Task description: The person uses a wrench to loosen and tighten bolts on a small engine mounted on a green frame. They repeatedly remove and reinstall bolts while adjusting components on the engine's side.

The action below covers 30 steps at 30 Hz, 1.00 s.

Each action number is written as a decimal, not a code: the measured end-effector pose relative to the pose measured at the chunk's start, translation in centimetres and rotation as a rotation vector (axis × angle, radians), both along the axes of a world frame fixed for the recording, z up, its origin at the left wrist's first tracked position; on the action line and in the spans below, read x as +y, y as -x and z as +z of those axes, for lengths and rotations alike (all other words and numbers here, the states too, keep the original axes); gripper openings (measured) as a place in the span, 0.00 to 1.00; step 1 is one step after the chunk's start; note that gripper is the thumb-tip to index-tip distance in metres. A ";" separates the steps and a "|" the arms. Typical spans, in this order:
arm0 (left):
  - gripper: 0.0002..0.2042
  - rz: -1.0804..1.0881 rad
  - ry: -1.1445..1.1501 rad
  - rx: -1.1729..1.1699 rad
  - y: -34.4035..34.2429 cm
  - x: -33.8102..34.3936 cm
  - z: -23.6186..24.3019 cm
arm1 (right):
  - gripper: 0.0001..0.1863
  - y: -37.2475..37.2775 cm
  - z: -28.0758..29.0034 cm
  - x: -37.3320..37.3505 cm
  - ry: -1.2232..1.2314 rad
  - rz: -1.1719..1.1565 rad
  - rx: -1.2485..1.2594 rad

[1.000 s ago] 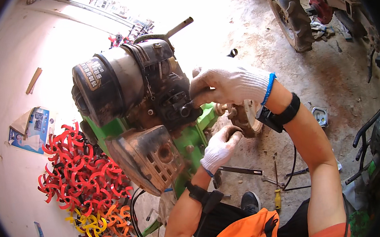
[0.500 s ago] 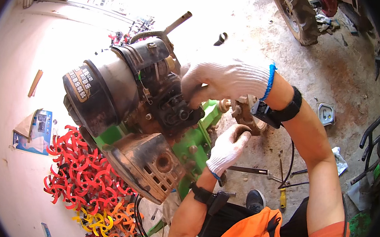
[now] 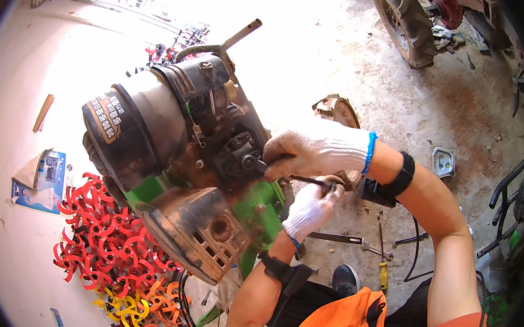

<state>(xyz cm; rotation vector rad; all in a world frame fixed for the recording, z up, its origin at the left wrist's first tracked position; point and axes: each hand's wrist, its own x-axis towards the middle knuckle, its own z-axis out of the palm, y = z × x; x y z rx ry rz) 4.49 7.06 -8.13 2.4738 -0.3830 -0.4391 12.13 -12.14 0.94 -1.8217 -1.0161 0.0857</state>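
In front of me stands a dirty engine (image 3: 215, 168) on a green frame (image 3: 258, 205), its cylinder head end uncovered. My right hand (image 3: 320, 148), in a white knit glove, is closed around a dark metal tool at that open end. A slim dark bar (image 3: 306, 180) runs from under the right fingers toward my left hand (image 3: 316, 205). The left hand, gloved too, is closed on the bar's outer end below the right hand. Whether the inner end is seated on a bolt is hidden by the right fingers.
Red, yellow and orange curved blades (image 3: 115, 240) are heaped by the left wall. A yellow-handled screwdriver (image 3: 384, 275), a wrench (image 3: 376, 252) and a silver metal cover (image 3: 443, 162) lie on the floor. A tyred wheel (image 3: 403, 20) stands at upper right.
The dark bar now shows between my hands. My right hand has shifted slightly down and right at the engine; the left fist has stayed nearly in place. The view has shifted a little.
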 end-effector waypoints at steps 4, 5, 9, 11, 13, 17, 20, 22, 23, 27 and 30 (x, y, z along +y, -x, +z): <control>0.16 0.045 -0.035 -0.015 0.0 0.2 -1.4 | 0.23 1.7 0.0 1.0 -0.002 -0.126 -0.030; 0.17 -0.025 0.017 -0.102 0.1 0.1 -1.5 | 0.23 1.9 -0.1 0.9 0.008 -0.125 0.013; 0.20 -0.064 0.129 0.269 0.0 0.0 -0.5 | 0.22 1.9 -0.2 0.1 -0.152 0.049 0.180; 0.20 -0.045 0.054 0.332 0.3 -0.2 0.0 | 0.22 2.4 -0.4 -0.2 -0.153 0.221 0.273; 0.26 -0.085 -0.168 0.187 0.8 -0.1 0.7 | 0.22 2.7 -0.5 0.0 -0.052 0.304 0.198; 0.21 -0.060 -0.092 0.119 0.6 0.3 1.8 | 0.24 2.4 -1.2 0.3 -0.177 0.199 0.195; 0.19 0.046 -0.050 0.205 0.8 0.3 2.4 | 0.23 1.2 -2.0 -0.4 -0.432 0.063 0.425; 0.18 0.033 0.017 0.166 1.1 0.0 2.7 | 0.21 0.3 -2.1 -1.3 -0.335 -0.128 0.274; 0.18 0.014 0.041 0.141 1.2 -0.2 2.8 | 0.20 0.2 -2.1 -1.8 -0.342 -0.142 0.173; 0.18 0.009 0.053 0.121 1.4 -0.4 3.1 | 0.17 0.5 -0.9 -3.1 -0.212 -0.102 0.038; 0.17 0.007 0.029 0.124 1.3 -0.3 3.1 | 0.17 1.0 -0.2 -3.0 -0.146 -0.131 -0.116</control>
